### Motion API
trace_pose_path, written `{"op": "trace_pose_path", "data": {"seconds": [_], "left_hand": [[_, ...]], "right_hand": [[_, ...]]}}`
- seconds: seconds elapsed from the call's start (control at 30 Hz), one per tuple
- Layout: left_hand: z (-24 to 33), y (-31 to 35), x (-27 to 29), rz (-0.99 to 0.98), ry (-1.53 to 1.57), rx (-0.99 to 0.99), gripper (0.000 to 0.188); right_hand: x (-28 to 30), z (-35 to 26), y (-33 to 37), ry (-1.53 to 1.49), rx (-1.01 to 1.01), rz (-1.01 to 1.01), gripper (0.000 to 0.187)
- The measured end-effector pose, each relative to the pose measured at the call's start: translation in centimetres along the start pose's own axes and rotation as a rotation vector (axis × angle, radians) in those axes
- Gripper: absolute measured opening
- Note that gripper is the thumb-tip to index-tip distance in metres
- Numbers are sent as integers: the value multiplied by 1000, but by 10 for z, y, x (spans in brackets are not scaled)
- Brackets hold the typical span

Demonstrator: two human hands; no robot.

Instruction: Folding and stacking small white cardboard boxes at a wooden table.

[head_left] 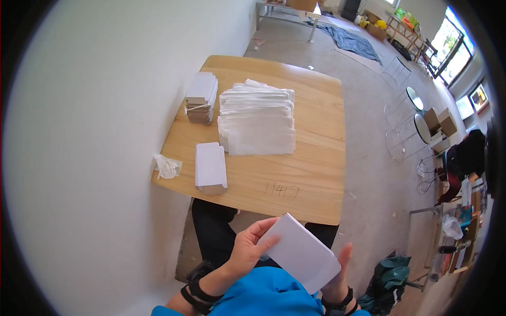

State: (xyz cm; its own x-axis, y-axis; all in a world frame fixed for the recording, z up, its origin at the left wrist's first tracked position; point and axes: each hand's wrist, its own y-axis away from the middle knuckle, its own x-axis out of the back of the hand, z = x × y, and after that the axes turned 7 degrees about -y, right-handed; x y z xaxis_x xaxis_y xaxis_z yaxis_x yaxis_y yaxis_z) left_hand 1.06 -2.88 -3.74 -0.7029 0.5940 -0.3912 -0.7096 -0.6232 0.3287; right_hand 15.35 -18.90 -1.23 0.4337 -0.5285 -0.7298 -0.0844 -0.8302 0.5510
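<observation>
A flat white box (pixel 300 253), rectangular and plain on its upper face, is held tilted over my lap, just off the table's near edge. My left hand (pixel 250 245) grips its upper left end, with the thumb on the face and the fingers behind. At the lower right end, my right hand (pixel 340 274) holds the box from beneath and along its edge; its thumb points up beside the corner and its other fingers are mostly hidden. On the wooden table (pixel 316 137), the closest item is a small stack of flat white cartons (pixel 211 166) at the near left.
Behind that lies a wide pile of white paper sheets or sleeves (pixel 258 126). A banded carton stack (pixel 201 97) stands at the far left, and a crumpled plastic bag (pixel 167 167) at the left corner. A wall (pixel 105 131) runs along the left. Stools (pixel 414 100) and a co-worker (pixel 466 158) are at right.
</observation>
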Motion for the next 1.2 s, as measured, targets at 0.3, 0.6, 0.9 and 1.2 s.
{"op": "trace_pose_path", "data": {"seconds": [0.3,0.6,0.9,1.2], "left_hand": [[-45,-39,41,-17,457,301,37],[-55,-50,39,-139,344,326,42],[-63,-68,60,-282,243,515,50],[-44,-57,39,383,-273,17,64]], "right_hand": [[-18,-44,-13,182,201,-460,69],[-35,-43,-50,1218,1003,256,31],[1,-57,-75,387,167,-26,13],[25,-35,-98,420,446,177,12]]}}
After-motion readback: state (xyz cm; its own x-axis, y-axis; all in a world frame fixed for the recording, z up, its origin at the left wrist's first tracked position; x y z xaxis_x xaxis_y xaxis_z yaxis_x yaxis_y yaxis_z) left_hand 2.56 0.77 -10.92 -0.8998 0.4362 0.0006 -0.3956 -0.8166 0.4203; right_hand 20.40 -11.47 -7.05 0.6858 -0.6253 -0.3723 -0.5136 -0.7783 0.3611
